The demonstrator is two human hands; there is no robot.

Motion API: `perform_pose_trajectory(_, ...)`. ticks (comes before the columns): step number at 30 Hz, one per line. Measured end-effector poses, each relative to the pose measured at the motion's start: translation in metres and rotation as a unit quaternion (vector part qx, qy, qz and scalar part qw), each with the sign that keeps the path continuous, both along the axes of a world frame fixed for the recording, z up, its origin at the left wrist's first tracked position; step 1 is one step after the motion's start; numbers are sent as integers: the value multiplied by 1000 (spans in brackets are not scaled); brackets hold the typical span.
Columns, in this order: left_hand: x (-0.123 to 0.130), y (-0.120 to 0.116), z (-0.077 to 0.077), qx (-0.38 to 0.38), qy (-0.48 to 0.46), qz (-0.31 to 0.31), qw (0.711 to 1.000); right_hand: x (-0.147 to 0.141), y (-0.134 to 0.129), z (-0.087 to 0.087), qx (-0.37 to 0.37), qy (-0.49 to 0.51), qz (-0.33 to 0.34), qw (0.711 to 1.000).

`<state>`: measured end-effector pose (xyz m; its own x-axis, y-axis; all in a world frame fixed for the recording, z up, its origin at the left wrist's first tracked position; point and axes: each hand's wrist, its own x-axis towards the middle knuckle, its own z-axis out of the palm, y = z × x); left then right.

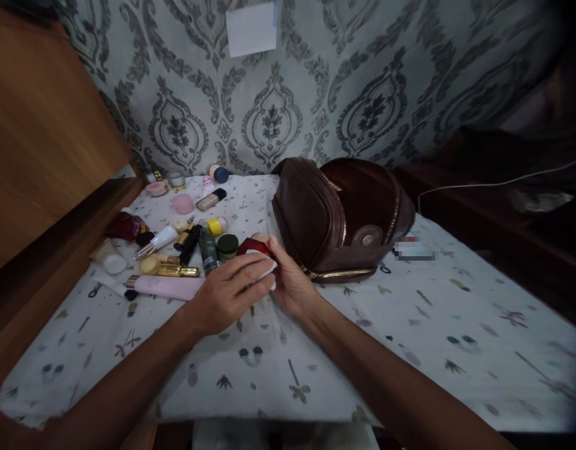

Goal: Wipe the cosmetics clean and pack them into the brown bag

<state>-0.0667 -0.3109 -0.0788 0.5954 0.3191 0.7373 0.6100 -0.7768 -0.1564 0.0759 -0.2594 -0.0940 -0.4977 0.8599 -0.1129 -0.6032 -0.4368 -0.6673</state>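
Close to the middle of the table, my right hand (292, 284) grips a dark red, shiny container (253, 246), perhaps a bottle, partly covered by my fingers. My left hand (229, 290) presses a folded white wipe (269, 267) against it, fingers closed over the wipe. Just left of the container are a dark green round jar (228, 245) and a dark green tube (208, 247). A pink tube (168, 287) lies by my left wrist. To the right of my hands stands a brown leather bag (311, 212), its top unzipped.
Several cosmetics cover the table's left side, among them a foundation bottle (211, 199), a pink round item (183, 204) and a gold tube (178, 270). A wooden cabinet (49, 100) borders the left. Patterned wallpaper (272, 119) rises behind. A white cable (494, 184) runs at right.
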Motion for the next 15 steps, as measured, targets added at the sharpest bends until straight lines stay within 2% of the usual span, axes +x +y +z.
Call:
perform_pose_trajectory(6,3,-2,7,-9,-42,0,999,2,-1,4,-41,26,36,998)
perform_pose_trajectory(15,-1,0,14,-28,-97,22,995,0,-1,7,-104,63,23,992)
